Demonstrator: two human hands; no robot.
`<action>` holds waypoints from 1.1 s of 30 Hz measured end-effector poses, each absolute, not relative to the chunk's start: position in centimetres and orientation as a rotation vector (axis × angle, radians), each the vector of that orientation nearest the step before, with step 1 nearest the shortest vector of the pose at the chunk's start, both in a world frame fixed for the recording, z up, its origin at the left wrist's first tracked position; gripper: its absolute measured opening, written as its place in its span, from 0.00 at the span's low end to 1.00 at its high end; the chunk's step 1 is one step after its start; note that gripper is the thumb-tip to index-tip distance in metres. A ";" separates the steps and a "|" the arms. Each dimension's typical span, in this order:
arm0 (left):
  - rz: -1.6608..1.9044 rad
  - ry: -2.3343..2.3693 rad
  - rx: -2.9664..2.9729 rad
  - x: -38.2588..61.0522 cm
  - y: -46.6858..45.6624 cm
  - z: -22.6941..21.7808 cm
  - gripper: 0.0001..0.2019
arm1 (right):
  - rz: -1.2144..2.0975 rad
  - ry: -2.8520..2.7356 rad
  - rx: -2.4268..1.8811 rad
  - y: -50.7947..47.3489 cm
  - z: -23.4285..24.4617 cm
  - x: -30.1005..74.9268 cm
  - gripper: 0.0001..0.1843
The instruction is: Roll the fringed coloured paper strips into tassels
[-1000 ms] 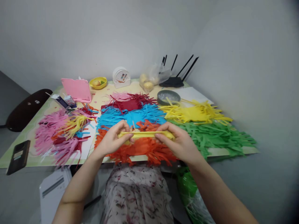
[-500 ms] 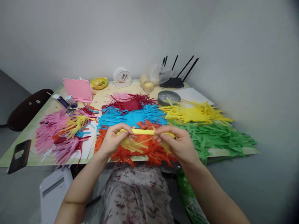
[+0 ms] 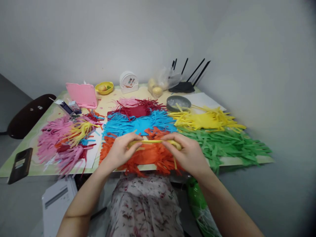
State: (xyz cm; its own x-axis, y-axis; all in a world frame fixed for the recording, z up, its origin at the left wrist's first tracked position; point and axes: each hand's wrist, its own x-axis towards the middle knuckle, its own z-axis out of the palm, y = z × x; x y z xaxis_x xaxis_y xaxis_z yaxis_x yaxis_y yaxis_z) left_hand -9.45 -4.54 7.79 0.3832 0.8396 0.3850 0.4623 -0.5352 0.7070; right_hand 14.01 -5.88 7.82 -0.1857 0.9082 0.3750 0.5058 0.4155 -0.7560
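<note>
A yellow fringed strip point(image 3: 151, 141) is stretched level between my two hands, over the near edge of the table. My left hand point(image 3: 124, 148) pinches its left end between thumb and fingers. At the other end my right hand point(image 3: 181, 149) grips it the same way, with yellow material bunched under the fingers. Just below and behind the hands lies an orange fringed piece point(image 3: 145, 156). Past it are a blue fringed piece point(image 3: 142, 124) and a dark red one point(image 3: 138, 111).
Yellow fringe point(image 3: 209, 121) and green fringe point(image 3: 237, 144) lie to the right. Pink mixed tassels point(image 3: 54, 131) and a phone point(image 3: 21, 165) are on the left. Behind stand a pink tablet case point(image 3: 82, 95), a yellow bowl point(image 3: 104, 91), a grey dish point(image 3: 178, 104) and a black router point(image 3: 182, 87).
Both hands have turned the yellow strip, so its flat face now shows as a thin edge. The loose yellow fringe below it has mostly gone from sight. The things on the table stay put.
</note>
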 end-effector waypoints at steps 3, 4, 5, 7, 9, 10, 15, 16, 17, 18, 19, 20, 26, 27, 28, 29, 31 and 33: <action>0.965 1.120 2.059 -9.6 -4.5 8.0 0.07 | 0.826 -1.720 -1.195 -5.7 7.7 14.0 0.06; 0.963 1.085 1.973 -9.6 -4.6 8.1 0.07 | 0.939 -1.660 -1.160 -5.7 7.6 13.9 0.07; 0.965 1.035 1.872 -9.5 -4.6 8.1 0.08 | 1.042 -1.600 -1.118 -5.7 7.5 13.8 0.09; 0.981 0.931 1.671 -9.4 -4.8 8.1 0.07 | 1.175 -1.505 -1.046 -5.6 7.4 13.6 0.10; 0.994 0.871 1.519 -9.2 -4.8 7.9 0.09 | 1.218 -1.449 -1.002 -5.6 7.2 13.5 0.11; 1.000 0.852 1.468 -9.2 -4.8 7.8 0.10 | 1.230 -1.429 -0.988 -5.6 7.2 13.5 0.11; 1.036 0.775 1.293 -9.5 -4.4 6.6 0.11 | 1.322 -1.360 -0.891 -5.1 7.0 13.9 0.09; 1.044 0.760 1.264 -9.5 -4.4 6.5 0.10 | 1.342 -1.350 -0.870 -4.9 7.0 13.9 0.08; 1.054 0.743 1.233 -9.4 -4.3 6.3 0.09 | 1.365 -1.338 -0.853 -4.8 7.0 13.8 0.08; 1.064 0.726 1.200 -9.2 -4.3 6.2 0.08 | 1.391 -1.323 -0.841 -4.7 6.9 13.7 0.08; 1.079 0.709 1.165 -9.0 -4.4 6.1 0.07 | 1.417 -1.302 -0.833 -4.6 6.9 13.6 0.08; 1.099 0.693 1.127 -8.7 -4.5 6.0 0.06 | 1.437 -1.275 -0.828 -4.5 6.8 13.4 0.08; 1.161 0.669 1.260 -9.2 -5.4 6.5 0.09 | 1.223 -1.403 -0.880 -5.3 7.4 13.0 0.04; 1.097 0.688 1.418 -9.7 -5.5 7.0 0.11 | 1.122 -1.513 -0.887 -5.4 7.9 13.1 0.06; 1.034 0.720 1.586 -10.3 -5.6 7.6 0.12 | 1.009 -1.626 -0.888 -5.6 8.3 13.3 0.08; 0.991 0.768 1.738 -10.7 -5.6 8.3 0.13 | 0.900 -1.731 -0.882 -5.6 8.8 13.4 0.10; 0.970 0.875 1.950 -11.2 -5.5 9.6 0.11 | 0.734 -1.888 -0.852 -5.7 9.6 13.4 0.12; 0.929 0.936 2.057 -10.8 -5.4 10.5 0.07 | 0.652 -1.986 -0.807 -5.6 10.1 13.3 0.13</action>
State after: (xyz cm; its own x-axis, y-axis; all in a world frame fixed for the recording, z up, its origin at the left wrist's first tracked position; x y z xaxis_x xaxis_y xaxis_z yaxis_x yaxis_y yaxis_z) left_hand -10.83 -5.41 10.50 0.4853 0.8140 0.3191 0.3251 -0.5068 0.7984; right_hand 13.31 -5.65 10.08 -0.4109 0.7457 0.5245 0.2897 0.6523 -0.7004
